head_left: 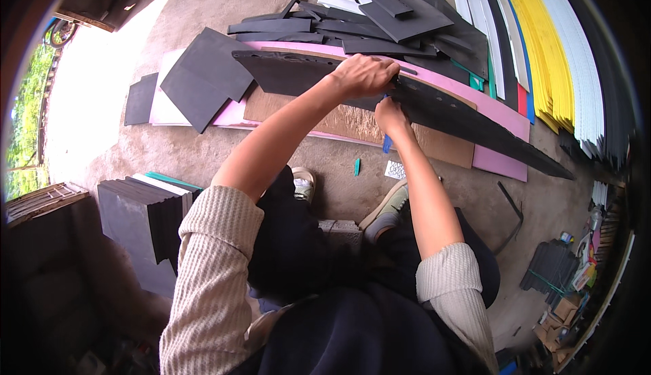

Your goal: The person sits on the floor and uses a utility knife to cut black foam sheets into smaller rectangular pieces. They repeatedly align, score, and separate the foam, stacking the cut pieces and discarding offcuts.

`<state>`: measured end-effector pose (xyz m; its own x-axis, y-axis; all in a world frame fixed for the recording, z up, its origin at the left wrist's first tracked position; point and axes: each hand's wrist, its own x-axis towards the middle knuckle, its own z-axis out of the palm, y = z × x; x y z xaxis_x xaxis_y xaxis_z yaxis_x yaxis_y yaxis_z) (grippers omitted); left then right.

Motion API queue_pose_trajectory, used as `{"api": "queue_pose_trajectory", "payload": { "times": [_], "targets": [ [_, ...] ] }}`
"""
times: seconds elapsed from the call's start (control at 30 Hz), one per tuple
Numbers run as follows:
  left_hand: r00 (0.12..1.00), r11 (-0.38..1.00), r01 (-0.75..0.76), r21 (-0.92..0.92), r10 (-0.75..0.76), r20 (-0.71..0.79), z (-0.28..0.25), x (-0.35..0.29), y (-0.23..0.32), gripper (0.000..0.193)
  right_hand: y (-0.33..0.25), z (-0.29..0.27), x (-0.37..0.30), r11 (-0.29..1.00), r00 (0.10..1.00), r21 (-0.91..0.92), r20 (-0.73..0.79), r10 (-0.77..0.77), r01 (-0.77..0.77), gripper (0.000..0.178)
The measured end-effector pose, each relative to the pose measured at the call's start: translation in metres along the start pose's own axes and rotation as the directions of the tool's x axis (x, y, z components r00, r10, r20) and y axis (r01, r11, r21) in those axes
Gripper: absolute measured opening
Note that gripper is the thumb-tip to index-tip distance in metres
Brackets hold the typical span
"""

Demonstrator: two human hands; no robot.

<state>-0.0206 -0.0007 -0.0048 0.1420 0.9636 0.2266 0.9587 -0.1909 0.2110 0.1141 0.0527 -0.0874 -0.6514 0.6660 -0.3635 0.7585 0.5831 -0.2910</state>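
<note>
Observed from beside the worker: a long black sheet (475, 121) stands tilted on edge over a brown board (441, 146), which lies on a pink sheet (502, 161) on the floor (169, 148). Left hand (366, 75): fingers bent over the sheet's upper edge, grasping it. Right hand (393, 117): closed in a fist around a blue tool (386, 143), just below the left, close against the sheet's near face (a knife, I would guess; no blade is visible from here). Progress, as judged from how things lie: the sheet runs to both sides of the hands and appears to be one length, though the hands cover its middle, so whether a cut has begun there cannot be told. Probably finished elsewhere: flat black pieces (203, 76) at the left end of the pink sheet, and a squared stack of panels (129, 219) nearer the worker's left side. Beyond the board, a loose pile (413, 19) of black pieces and strips lies unsorted; offcuts or stock, undetermined. Remaining, in my estimate: at least this sheet, since it is in hand and not yet laid with the rest.
</note>
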Motion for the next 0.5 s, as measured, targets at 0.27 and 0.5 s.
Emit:
{"api": "queue_pose_trajectory", "payload": {
  "times": [0.27, 0.5],
  "targets": [
    [0.999, 1.000, -0.010, -0.009, 0.010, -0.031, -0.002, -0.004, -0.003, 0.024, 0.003, 0.052, 0.010, 0.965, 0.975, 0.154, 0.089, 0.202, -0.214, 0.030],
    [1.000, 1.000, -0.003, 0.007, 0.003, 0.009, 0.001, 0.000, 0.000, 0.022, 0.022, 0.114, 0.001, 0.919, 0.951, 0.247, 0.046, 0.307, -0.309, 0.032]
  ]
}}
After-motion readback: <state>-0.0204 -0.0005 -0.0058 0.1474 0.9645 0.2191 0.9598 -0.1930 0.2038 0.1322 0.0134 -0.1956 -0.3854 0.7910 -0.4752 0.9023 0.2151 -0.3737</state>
